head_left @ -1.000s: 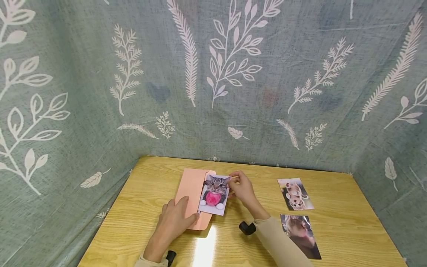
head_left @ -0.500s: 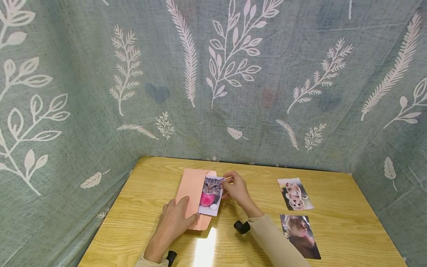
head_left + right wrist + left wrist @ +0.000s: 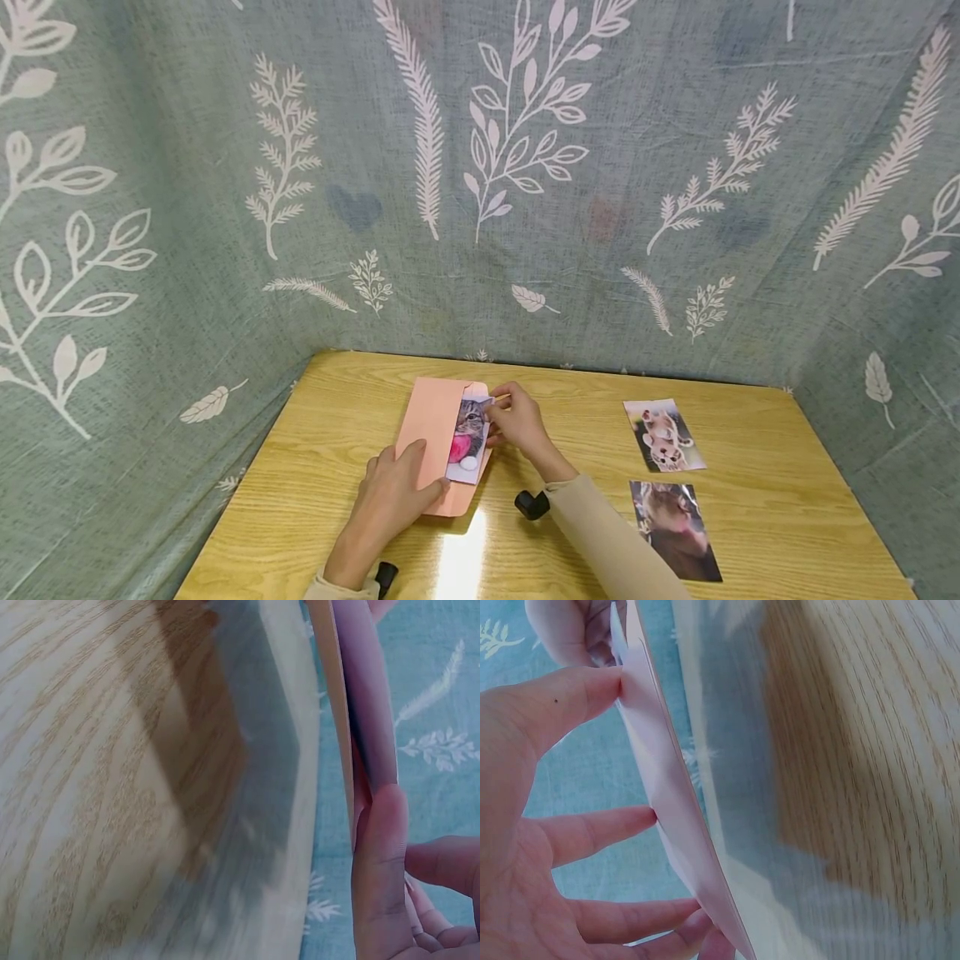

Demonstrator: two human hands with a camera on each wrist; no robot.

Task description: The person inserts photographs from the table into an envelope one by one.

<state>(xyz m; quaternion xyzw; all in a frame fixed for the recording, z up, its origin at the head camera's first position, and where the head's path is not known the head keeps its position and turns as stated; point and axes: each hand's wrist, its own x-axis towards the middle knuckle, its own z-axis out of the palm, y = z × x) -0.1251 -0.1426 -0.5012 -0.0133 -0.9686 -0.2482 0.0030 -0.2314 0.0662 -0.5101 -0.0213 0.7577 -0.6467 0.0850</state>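
Plainly, we count one pink envelope [image 3: 429, 417], gripped by the left hand [image 3: 390, 493]. The right hand [image 3: 519, 422] pinches one cat photo [image 3: 467, 442] (partly inside); two loose photos [image 3: 663, 436] lie apart.

Bright head view, white glare on tabletop [image 3: 459, 557], paler, softer wrist views

The envelope [image 3: 431, 412] in the left hand [image 3: 393, 490] is salmon pink; the cat photograph [image 3: 466, 442] in the right hand [image 3: 519, 423] shows grey stripes and hot pink; beyond, blue-green cloth [image 3: 457, 275] bears white sprigs.
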